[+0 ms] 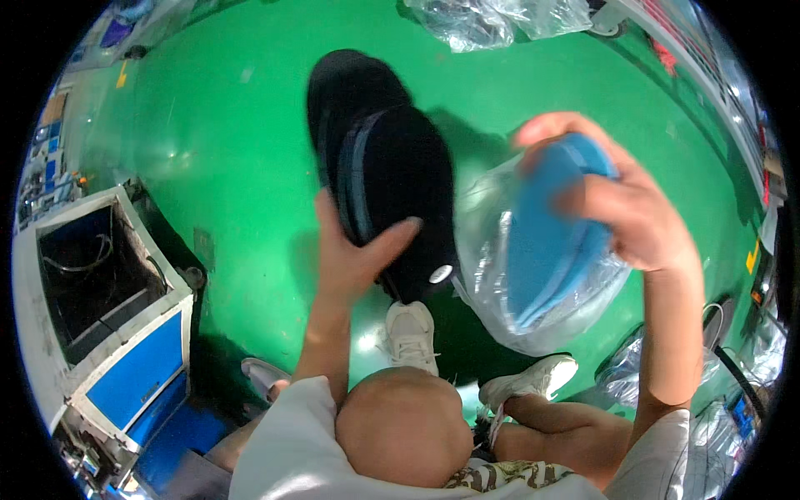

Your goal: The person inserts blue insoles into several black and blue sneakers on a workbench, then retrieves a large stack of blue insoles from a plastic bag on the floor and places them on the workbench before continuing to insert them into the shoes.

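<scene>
My left hand (354, 254) is closed round a stack of black insoles (408, 179), its thumb lying across the top one. Grey layers show along their edges, and a small white oval mark sits at the near end. On the right, my right hand (621, 187) grips blue insoles (546, 237) between thumb and fingers, holding them tilted; the fingertips are blurred. A clear plastic bag (492, 283) hangs behind and around the blue insoles. Whether they are partly inside it I cannot tell.
White shoes (411, 333) stand on the green floor (225, 108) below my hands. A white and blue machine cabinet (133, 367) is at left, with a sandalled foot (265, 375) nearby. More plastic bags lie at the far side (475, 21) and lower right. A wheeled rack (708, 62) stands far right.
</scene>
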{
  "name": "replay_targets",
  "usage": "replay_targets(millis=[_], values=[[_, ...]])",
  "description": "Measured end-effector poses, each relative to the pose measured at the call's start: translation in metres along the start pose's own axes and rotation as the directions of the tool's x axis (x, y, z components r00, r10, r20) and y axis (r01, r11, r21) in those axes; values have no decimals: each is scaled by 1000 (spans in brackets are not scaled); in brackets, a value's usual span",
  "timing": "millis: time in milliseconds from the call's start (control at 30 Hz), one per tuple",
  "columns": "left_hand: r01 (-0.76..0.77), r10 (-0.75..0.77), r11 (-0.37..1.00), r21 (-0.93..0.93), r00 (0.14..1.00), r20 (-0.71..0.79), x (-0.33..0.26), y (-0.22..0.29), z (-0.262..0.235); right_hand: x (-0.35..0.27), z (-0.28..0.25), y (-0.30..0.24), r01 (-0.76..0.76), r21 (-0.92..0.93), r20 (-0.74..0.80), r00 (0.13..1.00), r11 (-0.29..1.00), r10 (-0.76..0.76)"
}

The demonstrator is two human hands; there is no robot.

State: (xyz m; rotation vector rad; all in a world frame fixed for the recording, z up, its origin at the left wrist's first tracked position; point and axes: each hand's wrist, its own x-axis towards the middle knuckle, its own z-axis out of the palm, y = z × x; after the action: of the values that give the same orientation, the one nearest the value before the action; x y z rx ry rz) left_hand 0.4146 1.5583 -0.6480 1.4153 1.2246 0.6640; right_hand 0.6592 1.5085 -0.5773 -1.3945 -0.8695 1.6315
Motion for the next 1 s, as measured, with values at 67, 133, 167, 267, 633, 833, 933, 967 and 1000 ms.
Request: replay_targets(millis=[67,133,167,267,633,833,933,967,1000], values=[[-34,35,999,-23,997,73,-2,-12,17,7,23,-4,-70,-30,-29,997,997,69],[42,-26,977,-208,997,78,-4,-11,27,9,32,-5,-126,210,-13,991,970,132],[78,-57,952,-296,995,79,-6,-9,30,7,34,1,-60,295,-5,998,954,64],[258,-197,883,-392,962,190,-10,-11,23,4,39,26,66,318,-64,997,946,-48],[347,-131,661,-666,927,352,-16,-36,27,27,66,73,433,-536,-417,611,725,-673],[169,-14,883,-437,942,337,-12,-16,23,21,76,83,584,-137,-412,701,800,-582],[234,-115,890,-391,946,304,-10,-39,4,2,55,78,399,82,-379,860,913,-342],[360,-238,819,-446,922,307,-10,-45,0,-9,32,91,315,-103,-252,909,943,-331],[465,-360,733,-496,885,296,-13,-45,-8,-25,18,94,144,-286,-166,966,947,-197]])
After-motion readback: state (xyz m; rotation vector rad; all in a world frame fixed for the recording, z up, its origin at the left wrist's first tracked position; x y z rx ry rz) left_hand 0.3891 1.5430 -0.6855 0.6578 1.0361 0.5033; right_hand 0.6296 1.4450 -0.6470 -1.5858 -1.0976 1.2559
